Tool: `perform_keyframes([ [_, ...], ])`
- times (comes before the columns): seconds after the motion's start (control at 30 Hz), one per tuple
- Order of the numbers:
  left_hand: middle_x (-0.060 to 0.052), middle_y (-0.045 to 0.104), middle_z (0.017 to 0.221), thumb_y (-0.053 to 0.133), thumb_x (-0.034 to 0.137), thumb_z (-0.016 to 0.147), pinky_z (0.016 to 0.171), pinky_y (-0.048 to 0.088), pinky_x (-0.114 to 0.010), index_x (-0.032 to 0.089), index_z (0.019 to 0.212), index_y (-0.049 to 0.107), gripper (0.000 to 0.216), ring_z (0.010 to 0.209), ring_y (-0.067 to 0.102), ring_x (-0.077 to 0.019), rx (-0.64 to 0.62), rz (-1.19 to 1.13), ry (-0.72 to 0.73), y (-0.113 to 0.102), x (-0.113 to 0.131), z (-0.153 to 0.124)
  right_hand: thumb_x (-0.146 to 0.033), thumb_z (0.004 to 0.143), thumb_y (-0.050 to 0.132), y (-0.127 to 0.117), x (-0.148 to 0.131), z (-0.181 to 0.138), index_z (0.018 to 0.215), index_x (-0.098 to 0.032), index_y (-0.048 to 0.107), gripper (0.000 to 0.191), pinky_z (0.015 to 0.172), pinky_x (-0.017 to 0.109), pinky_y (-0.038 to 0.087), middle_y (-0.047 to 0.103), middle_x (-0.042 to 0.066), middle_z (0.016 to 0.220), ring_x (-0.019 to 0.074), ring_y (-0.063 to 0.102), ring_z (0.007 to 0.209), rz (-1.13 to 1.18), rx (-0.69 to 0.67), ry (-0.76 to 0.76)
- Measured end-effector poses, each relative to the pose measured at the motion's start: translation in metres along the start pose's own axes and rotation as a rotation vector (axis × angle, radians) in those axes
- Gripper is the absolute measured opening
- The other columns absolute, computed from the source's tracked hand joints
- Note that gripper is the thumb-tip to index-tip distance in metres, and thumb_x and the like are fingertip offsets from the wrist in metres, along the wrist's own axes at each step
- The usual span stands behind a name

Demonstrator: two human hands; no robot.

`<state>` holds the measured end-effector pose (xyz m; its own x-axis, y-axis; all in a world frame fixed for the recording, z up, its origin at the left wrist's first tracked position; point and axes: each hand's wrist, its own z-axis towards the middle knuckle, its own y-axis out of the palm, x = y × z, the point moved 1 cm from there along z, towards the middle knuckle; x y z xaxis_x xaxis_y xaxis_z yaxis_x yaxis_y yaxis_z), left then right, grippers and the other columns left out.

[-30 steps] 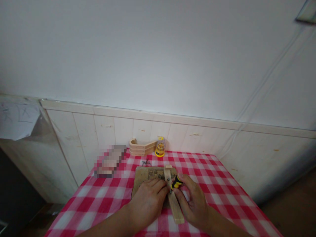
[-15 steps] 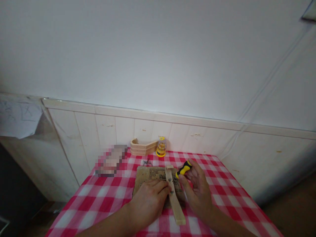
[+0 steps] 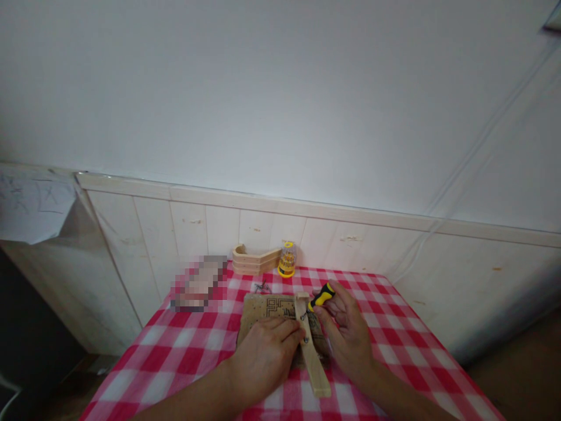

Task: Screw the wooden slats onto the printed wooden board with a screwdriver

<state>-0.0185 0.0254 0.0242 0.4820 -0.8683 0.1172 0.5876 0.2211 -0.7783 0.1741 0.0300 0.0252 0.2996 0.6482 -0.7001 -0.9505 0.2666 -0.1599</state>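
A yellow-and-black screwdriver [image 3: 323, 296] is held in the fingers of my right hand [image 3: 353, 339]. It tilts down to the left, and its tip is at a small dark screw on a pale wooden hook piece [image 3: 314, 369]. My left hand [image 3: 268, 355] is closed, its fingertips pressed against the left side of the wood near a second dark screw. Under the wood lies a brown cardboard sheet [image 3: 256, 307] with black printed markings, partly covered by my left hand.
Several dark screws [image 3: 263, 286] lie behind the cardboard. Farther back are stacked wooden hook pieces [image 3: 248, 264] and a clear, yellow-based bit case [image 3: 287, 261] by the panelled wall [image 3: 324, 240]. A blurred-out flat object [image 3: 199, 285] rests on the checked tablecloth [image 3: 175, 356] at left.
My right hand has brought the screwdriver slightly left, so its tip now reaches the upper screw on the wood. My left hand stays in place.
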Motion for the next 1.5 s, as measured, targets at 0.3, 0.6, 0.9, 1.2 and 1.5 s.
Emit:
perform_keyframes([
  [0.3,-0.007,0.074,0.106,0.054,0.009,0.092,0.085,0.059,-0.032,0.018,0.107,0.069,0.023,0.089,0.071,-0.018,-0.054,-0.018,-0.008,-0.002,0.0,0.001,-0.024,0.097,0.061,-0.003,-0.005,0.001,0.141,-0.03,0.054,0.045,0.086,0.037,0.065,0.075,0.01,0.118,0.022,0.076,0.102,-0.087,-0.079,-0.024],
  [0.6,-0.006,0.075,0.105,0.055,0.007,0.09,0.083,0.06,-0.032,0.018,0.103,0.069,0.022,0.086,0.071,-0.0185,-0.028,-0.026,-0.015,-0.004,0.002,0.002,-0.027,0.094,0.065,-0.003,-0.003,0.002,0.134,-0.029,0.059,0.04,0.079,0.032,0.066,0.076,0.008,0.109,0.0201,0.077,0.092,-0.195,-0.04,-0.08],
  [0.9,-0.006,0.075,0.107,0.058,0.008,0.089,0.082,0.06,-0.033,0.018,0.109,0.068,0.024,0.088,0.072,-0.0194,-0.031,-0.024,-0.012,0.001,0.0,0.0,-0.026,0.09,0.07,-0.004,0.0,0.002,0.13,-0.028,0.061,0.04,0.074,0.032,0.066,0.077,0.006,0.103,0.0192,0.077,0.081,-0.233,-0.015,-0.11],
  [1.2,-0.006,0.075,0.105,0.056,0.007,0.09,0.082,0.061,-0.032,0.018,0.105,0.069,0.023,0.087,0.071,-0.0185,-0.019,-0.029,-0.006,-0.001,0.001,0.002,-0.021,0.088,0.072,-0.003,-0.002,0.003,0.13,-0.03,0.061,0.044,0.073,0.029,0.066,0.078,0.004,0.101,0.0187,0.077,0.081,-0.202,0.004,-0.126],
  [1.5,-0.006,0.074,0.107,0.056,0.01,0.092,0.086,0.06,-0.034,0.018,0.108,0.069,0.023,0.09,0.071,-0.0195,-0.039,-0.036,-0.015,-0.002,0.0,0.001,-0.015,0.089,0.066,-0.007,-0.016,-0.003,0.141,-0.03,0.051,0.057,0.076,0.032,0.065,0.071,0.007,0.113,0.0197,0.073,0.086,-0.233,-0.001,-0.163],
])
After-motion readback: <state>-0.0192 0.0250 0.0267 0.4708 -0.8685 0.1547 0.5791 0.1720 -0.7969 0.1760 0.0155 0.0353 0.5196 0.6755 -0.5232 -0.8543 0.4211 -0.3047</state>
